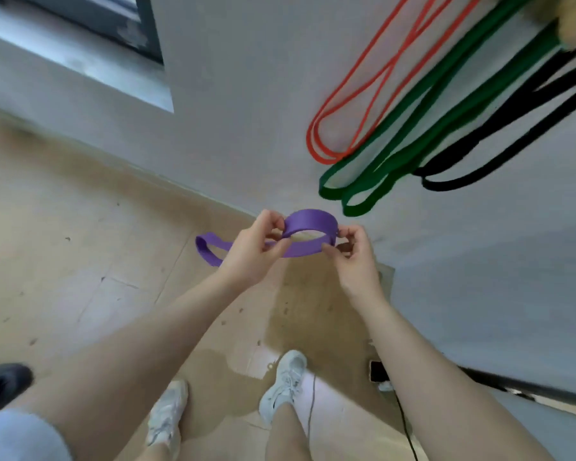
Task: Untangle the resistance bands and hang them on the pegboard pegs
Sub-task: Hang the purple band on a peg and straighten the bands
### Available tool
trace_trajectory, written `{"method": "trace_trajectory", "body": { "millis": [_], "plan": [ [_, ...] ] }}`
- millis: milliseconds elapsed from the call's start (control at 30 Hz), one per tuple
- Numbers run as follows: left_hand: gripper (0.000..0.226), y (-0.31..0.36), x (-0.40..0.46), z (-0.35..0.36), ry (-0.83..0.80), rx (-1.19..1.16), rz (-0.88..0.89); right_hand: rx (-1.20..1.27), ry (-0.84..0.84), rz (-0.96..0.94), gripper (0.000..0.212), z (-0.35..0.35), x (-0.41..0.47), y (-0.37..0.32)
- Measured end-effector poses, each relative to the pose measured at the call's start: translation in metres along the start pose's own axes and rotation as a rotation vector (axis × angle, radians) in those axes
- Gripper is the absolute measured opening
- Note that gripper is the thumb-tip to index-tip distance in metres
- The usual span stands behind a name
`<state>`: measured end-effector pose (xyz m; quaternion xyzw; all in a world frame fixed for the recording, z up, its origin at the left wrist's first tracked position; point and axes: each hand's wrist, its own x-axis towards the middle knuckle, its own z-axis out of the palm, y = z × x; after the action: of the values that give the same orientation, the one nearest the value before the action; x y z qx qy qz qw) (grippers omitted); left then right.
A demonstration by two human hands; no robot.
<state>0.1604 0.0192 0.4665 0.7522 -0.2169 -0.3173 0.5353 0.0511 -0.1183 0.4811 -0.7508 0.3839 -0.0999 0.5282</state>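
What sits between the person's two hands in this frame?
In the head view, a loop of the purple band spans the gap between the left hand and the right hand, pinched by both. Through the loop only floor shows.

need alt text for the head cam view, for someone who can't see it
Both hands, left hand and right hand, hold a purple band open in a loop above a tan floor. On the wall to the upper right hang an orange band, a green band and a black band.
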Motion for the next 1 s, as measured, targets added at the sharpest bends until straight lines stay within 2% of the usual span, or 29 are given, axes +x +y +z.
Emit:
{"method": "trace_trajectory", "body": {
  "millis": [167,267,500,733,1000],
  "plan": [
    [0.019,0.100,-0.039,-0.036,-0.007,0.020,0.205,0.015,0.147,-0.168,0.024,-0.039,-0.054,-0.098],
    [0.026,0.154,-0.052,-0.045,-0.051,0.011,0.365,0.090,0.254,-0.248,0.024,-0.068,-0.081,-0.136],
    [0.027,0.239,-0.055,-0.002,-0.157,0.076,0.591,0.139,0.401,-0.348,0.031,-0.146,-0.109,-0.159],
    [0.027,0.281,-0.024,0.114,-0.192,0.055,0.565,0.025,0.485,-0.357,0.021,-0.231,-0.071,-0.116],
    [0.024,0.327,0.044,0.198,-0.063,-0.024,0.517,0.120,0.458,-0.286,0.015,-0.313,0.013,-0.109]
  ]
}}
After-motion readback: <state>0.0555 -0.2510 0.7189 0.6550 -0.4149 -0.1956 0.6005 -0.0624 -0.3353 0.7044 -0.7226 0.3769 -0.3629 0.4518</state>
